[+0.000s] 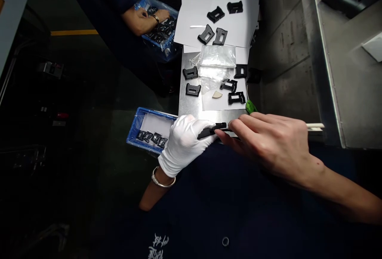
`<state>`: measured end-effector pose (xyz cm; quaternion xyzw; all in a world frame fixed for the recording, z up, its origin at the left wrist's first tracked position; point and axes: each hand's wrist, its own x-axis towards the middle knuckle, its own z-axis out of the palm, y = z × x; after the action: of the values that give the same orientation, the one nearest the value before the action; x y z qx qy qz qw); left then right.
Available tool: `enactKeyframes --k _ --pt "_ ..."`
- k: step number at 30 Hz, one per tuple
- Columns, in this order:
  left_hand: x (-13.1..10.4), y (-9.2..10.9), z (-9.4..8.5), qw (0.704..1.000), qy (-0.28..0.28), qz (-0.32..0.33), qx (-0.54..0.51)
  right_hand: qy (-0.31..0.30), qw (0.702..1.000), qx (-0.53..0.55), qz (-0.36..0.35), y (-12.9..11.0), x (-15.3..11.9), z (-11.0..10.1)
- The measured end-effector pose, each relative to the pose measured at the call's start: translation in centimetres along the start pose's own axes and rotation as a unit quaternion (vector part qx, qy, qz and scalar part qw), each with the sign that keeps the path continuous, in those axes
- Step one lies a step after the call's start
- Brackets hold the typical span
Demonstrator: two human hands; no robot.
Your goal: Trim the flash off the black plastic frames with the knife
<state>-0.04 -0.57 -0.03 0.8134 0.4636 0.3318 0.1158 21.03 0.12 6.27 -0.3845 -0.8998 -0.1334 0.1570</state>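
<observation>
My left hand (pixel 186 139), in a white glove, is closed around a black plastic part (pixel 206 132) over the table's near edge. Bare and to its right, my right hand (pixel 265 139) pinches a thin tool, whose pale end (pixel 315 127) sticks out behind the hand. The tool's other end meets the black part; its tip is too small to make out. Beyond my hands, several black frames (pixel 236 98) lie on paper and metal, near a beige wedge-shaped piece (pixel 217 94) and a green object (pixel 251 107).
Clear plastic bags (pixel 217 57) and white sheets (pixel 191 8) cover the table's far part. At the left, a blue bin (pixel 134 125) holds several black parts. A co-worker's hands reach into another blue bin (pixel 170 54) farther back. A metal surface (pixel 340 72) stands at the right.
</observation>
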Motion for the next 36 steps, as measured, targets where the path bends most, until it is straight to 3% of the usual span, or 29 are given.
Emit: enactKeyframes --k 11,16,19,23,26,29,32,36 --pt "0.0 0.5 0.3 1.000 -0.006 -0.016 0.006 -0.049 0.995 0.058 0.063 0.2 0.3 0.1" --pt "0.1 0.5 0.1 0.999 0.004 -0.028 -0.035 -0.027 0.981 0.139 0.135 1.2 -0.5 0.5" --pt "0.0 0.6 0.0 0.996 0.016 -0.052 -0.069 -0.009 0.947 0.253 0.200 1.8 -1.0 1.0" --pt "-0.1 0.6 0.0 0.989 0.042 -0.080 -0.120 -0.012 0.858 0.426 0.286 1.7 -1.3 2.2" --pt "-0.2 0.7 0.2 0.984 0.060 -0.084 -0.148 -0.056 0.789 0.532 0.303 1.1 -1.5 3.0" --pt "-0.2 0.8 0.4 0.980 0.070 -0.090 -0.164 -0.082 0.738 0.599 0.299 0.5 -1.7 3.4" --pt "-0.2 0.7 0.4 0.976 0.058 -0.106 -0.182 -0.065 0.719 0.626 0.293 0.4 -1.9 3.6" --pt "-0.1 0.7 0.4 0.968 0.037 -0.123 -0.215 -0.050 0.741 0.613 0.269 0.5 -2.0 3.7"
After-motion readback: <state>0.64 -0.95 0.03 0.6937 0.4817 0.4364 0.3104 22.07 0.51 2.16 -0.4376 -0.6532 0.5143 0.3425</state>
